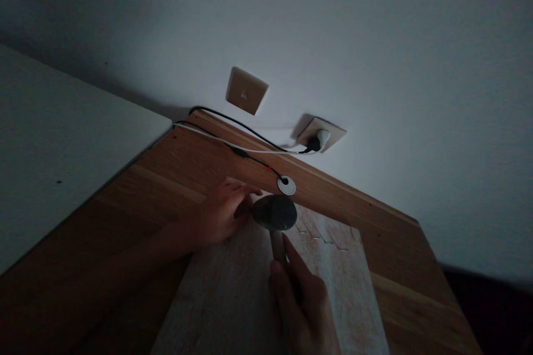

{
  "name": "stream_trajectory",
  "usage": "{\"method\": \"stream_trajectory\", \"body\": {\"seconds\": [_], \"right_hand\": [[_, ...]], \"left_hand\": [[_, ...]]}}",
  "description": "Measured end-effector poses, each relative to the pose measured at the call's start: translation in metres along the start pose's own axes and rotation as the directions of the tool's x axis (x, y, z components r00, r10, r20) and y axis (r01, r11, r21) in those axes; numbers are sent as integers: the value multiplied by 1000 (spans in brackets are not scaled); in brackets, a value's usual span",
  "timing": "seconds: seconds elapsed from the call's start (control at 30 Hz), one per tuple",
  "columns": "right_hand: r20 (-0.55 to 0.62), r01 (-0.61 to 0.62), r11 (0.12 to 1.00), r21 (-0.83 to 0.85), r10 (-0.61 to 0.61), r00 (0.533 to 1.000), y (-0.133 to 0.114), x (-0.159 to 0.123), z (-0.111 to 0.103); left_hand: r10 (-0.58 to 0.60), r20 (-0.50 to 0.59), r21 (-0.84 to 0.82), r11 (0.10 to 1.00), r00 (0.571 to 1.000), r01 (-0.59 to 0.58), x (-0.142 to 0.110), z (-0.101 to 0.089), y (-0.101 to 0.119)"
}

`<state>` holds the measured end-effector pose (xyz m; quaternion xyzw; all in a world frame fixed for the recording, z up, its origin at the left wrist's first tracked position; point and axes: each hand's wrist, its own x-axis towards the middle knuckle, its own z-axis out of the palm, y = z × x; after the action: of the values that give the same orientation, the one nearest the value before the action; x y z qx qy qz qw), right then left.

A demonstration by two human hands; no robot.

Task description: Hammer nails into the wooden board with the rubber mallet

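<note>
My right hand (306, 305) is wrapped around the handle of a mallet (275, 212) with a dark, rounded head. The mallet head hangs over the upper part of a pale, worn wooden board (225, 288). Beside the head, my left hand (227, 205) rests at the board's upper left, its fingers bent together. Whatever those fingers pinch is hidden by the mallet and the dim light. Several thin nails (316, 238) stand in a row on the board's upper right, casting shadows.
Under the board is a brown wooden desktop (403, 266). A white cable grommet (286, 185) sits behind the board. Black and white cables (237, 151) run along the wall to a socket (328, 133). Another wall plate (247, 90) is above. A white panel (75, 155) stands at left.
</note>
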<state>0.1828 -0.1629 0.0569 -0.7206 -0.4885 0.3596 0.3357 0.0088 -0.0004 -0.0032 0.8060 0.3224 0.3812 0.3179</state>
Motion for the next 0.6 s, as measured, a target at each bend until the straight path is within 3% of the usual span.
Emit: {"method": "stream_trajectory", "body": {"seconds": [0.3,0.43,0.6], "right_hand": [[55,-61,997,36,59,997,1,1,2],[-6,-53,991,120,54,999,-2,-5,1],[-152,-92,953,289,140,978,7,-29,-7]], "left_hand": [[-25,9,-7,1000,1000,25,2,-3,2],[-18,19,-19,1000,1000,18,1,-3,1],[-24,38,18,1000,999,23,1,-3,2]]}}
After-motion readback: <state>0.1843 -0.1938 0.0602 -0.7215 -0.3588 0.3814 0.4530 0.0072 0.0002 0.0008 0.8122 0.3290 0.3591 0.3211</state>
